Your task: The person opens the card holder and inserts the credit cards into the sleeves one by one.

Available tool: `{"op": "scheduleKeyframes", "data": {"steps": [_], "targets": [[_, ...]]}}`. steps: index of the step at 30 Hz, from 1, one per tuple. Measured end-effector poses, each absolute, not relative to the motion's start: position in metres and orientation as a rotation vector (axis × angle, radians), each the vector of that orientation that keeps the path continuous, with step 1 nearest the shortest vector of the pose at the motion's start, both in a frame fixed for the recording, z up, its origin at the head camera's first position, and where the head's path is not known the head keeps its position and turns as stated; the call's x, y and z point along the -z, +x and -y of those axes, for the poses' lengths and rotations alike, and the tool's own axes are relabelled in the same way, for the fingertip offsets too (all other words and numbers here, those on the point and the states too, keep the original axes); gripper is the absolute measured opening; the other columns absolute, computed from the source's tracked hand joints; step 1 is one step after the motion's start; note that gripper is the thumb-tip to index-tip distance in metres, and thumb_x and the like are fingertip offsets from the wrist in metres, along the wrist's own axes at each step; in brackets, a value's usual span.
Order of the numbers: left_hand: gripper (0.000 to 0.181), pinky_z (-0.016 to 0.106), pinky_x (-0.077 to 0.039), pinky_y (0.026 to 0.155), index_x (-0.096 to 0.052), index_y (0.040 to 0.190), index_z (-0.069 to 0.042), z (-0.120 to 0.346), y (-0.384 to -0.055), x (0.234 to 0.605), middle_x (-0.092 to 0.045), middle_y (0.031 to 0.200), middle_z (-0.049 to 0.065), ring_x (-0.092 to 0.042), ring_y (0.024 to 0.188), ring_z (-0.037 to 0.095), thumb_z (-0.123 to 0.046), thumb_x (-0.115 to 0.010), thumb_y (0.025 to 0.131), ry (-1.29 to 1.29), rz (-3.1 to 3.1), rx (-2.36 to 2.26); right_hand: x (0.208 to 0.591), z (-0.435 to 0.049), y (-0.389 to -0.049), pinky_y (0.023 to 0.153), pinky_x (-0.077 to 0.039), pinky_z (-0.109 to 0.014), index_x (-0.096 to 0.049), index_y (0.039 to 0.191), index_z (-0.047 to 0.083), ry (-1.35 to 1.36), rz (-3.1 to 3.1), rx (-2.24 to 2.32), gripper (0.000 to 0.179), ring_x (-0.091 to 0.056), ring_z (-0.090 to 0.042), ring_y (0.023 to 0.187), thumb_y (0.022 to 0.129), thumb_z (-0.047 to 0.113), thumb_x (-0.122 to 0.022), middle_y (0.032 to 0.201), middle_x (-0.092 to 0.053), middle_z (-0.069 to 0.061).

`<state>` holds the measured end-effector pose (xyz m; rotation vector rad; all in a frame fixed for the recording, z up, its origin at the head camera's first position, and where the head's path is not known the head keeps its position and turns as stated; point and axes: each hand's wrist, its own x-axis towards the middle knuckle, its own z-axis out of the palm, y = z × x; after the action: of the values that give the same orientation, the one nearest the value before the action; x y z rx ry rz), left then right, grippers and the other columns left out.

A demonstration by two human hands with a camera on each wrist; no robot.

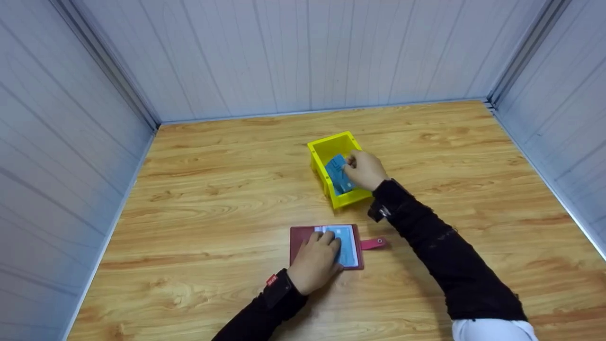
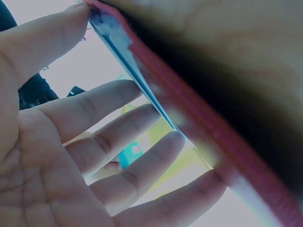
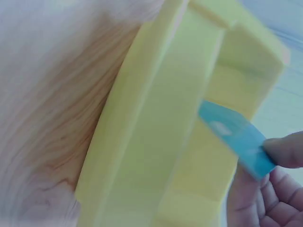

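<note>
The right hand (image 1: 367,169) pinches a blue rectangular card (image 1: 335,173) inside a yellow open-topped plastic bin (image 1: 351,199), at twelve o'clock from the open dark-red card holder (image 1: 301,237), where the left hand (image 1: 316,265) rests with fingers loosely extended.

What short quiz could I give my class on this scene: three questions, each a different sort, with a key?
1. Which hand pinches the blue card over the yellow bin?
2. True or false: the red card holder lies open on the wooden surface.
3. Choose one. In the head view, the bin stands:
(a) on top of the holder
(b) beyond the holder, farther from the person
(c) between the holder and the person

Key:
1. The right hand
2. True
3. b
</note>
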<state>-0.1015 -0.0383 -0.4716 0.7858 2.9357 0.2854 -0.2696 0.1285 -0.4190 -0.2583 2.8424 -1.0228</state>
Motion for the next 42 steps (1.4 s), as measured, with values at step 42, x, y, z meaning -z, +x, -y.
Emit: {"op": "scheduleKeyframes", "data": {"steps": [42], "targets": [[0.056,0.044,-0.052,0.094,-0.060,0.131,-0.007,0.034,-0.099,0.474,-0.057,0.129,0.010,-0.054,0.118,0.028,-0.043,-0.067,0.089,0.770,-3.006,-0.191,0.492,-0.193,-0.180,0.058,-0.051,-0.024,-0.046,0.102,0.006,-0.108,-1.958,1.651,0.012,-0.061,-0.008,0.071,0.098,0.013,-0.055,0.080,-0.063,0.003]]}}
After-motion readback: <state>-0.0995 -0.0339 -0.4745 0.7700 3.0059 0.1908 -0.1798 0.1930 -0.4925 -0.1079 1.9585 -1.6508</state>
